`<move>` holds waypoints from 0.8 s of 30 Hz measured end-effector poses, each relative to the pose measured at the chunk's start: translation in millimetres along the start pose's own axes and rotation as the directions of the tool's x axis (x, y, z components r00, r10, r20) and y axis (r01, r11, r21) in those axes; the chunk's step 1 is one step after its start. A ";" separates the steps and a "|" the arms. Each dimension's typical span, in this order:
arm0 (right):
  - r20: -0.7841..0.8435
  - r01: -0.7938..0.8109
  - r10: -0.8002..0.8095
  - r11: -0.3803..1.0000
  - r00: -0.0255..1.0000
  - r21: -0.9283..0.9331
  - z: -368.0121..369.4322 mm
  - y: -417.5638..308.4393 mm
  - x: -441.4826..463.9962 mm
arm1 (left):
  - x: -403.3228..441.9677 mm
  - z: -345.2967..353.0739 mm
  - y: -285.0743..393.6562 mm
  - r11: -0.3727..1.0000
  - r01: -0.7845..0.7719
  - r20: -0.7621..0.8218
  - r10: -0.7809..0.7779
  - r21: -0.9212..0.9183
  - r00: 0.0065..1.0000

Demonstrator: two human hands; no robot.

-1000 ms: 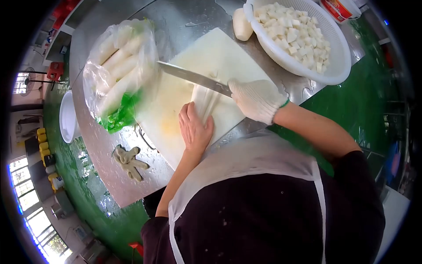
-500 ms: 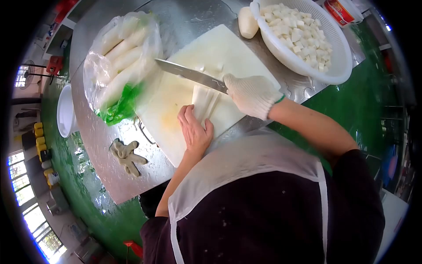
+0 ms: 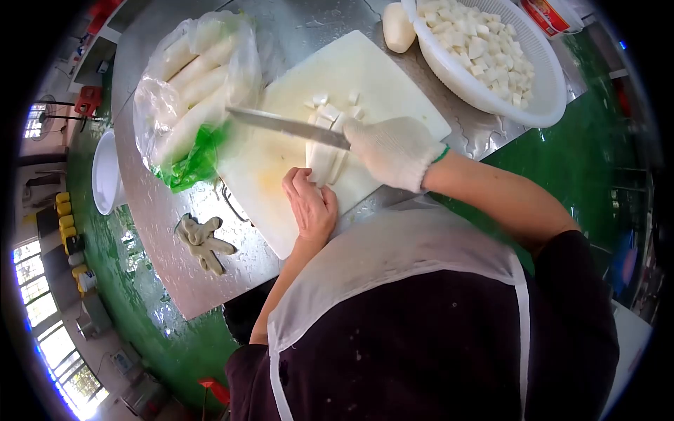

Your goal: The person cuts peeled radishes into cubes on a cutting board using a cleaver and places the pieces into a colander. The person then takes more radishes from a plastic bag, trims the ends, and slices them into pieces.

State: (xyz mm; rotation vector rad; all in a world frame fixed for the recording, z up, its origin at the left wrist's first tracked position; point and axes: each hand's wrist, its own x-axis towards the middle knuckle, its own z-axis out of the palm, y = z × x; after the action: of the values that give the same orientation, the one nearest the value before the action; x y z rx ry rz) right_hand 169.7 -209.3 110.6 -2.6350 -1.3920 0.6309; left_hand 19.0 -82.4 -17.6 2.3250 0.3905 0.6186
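Note:
On the white cutting board (image 3: 382, 77) lie peeled white radish strips (image 3: 321, 161), side by side. My bare left hand (image 3: 310, 205) steadies their near end with curled fingers. In a white knit glove with a green cuff, my right hand (image 3: 394, 153) grips a wide-bladed kitchen knife (image 3: 284, 126). Its handle is hidden inside the glove. The blade lies across the strips and points left, its tip near the plastic bag. Several small radish chunks (image 3: 327, 111) rest just beyond the blade.
A clear plastic bag of whole radishes (image 3: 200, 91) is at the board's left. At the upper right are a white basket (image 3: 547, 105) of radish cubes and a whole peeled radish (image 3: 399, 29). A crumpled glove (image 3: 205, 242) lies on the metal table (image 3: 165, 270). The green floor looks wet.
The knife has moved slightly left and toward me, along the strips. More cut chunks now show beyond the blade. My left hand has barely moved.

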 end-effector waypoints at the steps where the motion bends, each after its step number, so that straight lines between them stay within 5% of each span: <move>1: 0.038 0.020 -0.019 1.000 0.999 -0.017 3.8 -2.3 2.0 | 1.5 2.0 -0.9 1.000 -0.016 0.001 0.016 0.019 1.000; 6: 0.033 0.032 -0.033 0.999 0.999 0.031 26.5 -0.7 16.3 | 2.4 4.3 -4.1 0.993 -0.088 0.001 0.088 0.078 0.996; 11: -0.067 0.016 -0.008 0.994 0.998 0.112 8.4 -0.6 5.2 | -5.7 0.5 -9.8 1.000 0.021 -0.074 -0.019 0.016 0.997; 17: 0.058 0.093 -0.096 0.995 0.994 0.047 26.1 -21.5 3.9 | 1.0 5.9 -4.8 0.992 -0.021 -0.038 0.026 0.122 0.999; 20: 0.016 0.092 -0.096 0.983 0.995 0.157 27.6 -21.7 12.8 | 3.7 7.6 -10.1 0.977 -0.053 0.045 0.044 0.207 0.998; 24: -0.146 -0.028 0.094 0.917 0.985 0.399 13.2 7.0 -3.8 | 13.0 3.9 -6.0 0.954 -0.032 0.053 0.017 0.297 0.998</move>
State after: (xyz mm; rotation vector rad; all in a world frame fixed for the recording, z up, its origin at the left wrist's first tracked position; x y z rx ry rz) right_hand 167.9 -217.8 97.9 -2.3518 -1.0138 0.6119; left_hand 31.4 -74.6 -20.0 2.6311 0.4591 0.5431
